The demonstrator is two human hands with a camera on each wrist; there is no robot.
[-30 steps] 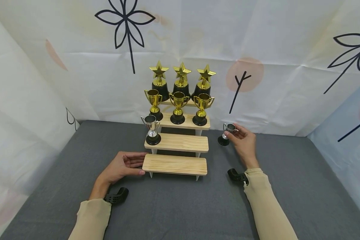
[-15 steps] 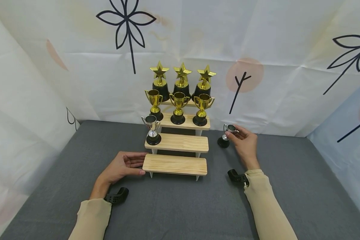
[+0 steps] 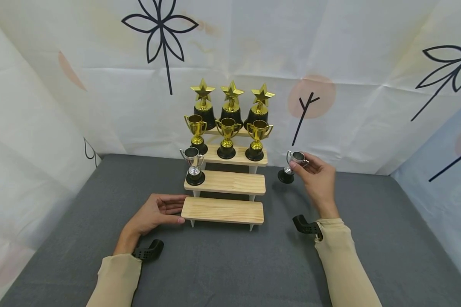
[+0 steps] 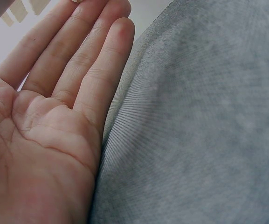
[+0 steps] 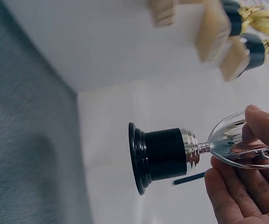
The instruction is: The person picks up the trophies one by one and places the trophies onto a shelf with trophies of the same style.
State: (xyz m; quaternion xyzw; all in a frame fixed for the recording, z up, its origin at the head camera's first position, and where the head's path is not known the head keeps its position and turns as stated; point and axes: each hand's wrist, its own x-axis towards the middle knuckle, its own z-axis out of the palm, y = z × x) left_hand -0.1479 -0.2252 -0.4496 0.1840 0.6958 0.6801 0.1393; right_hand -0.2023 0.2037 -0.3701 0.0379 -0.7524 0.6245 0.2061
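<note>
**Second silver cup in hand, two steps yet to fill**

Head view: the right hand (image 3: pixel 318 179) pinches a small silver trophy (image 3: pixel 293 165) by its cup, lifted off the grey table (image 3: pixel 223 264) just right of the wooden stepped stand (image 3: pixel 224 183). The left hand (image 3: pixel 155 213) rests flat, fingers straight, against the bottom step's left end. Three star trophies (image 3: pixel 231 102) and three gold cups (image 3: pixel 227 136) fill the upper steps; one silver cup (image 3: pixel 193 164) stands on the third, the rest bare.

Left wrist view: the palm (image 4: pixel 45 140) lies spread on the cloth, holding nothing.

Right wrist view: fingertips (image 5: pixel 265 126) clasp the bowl, black base (image 5: pixel 157 156) hanging free.
</note>
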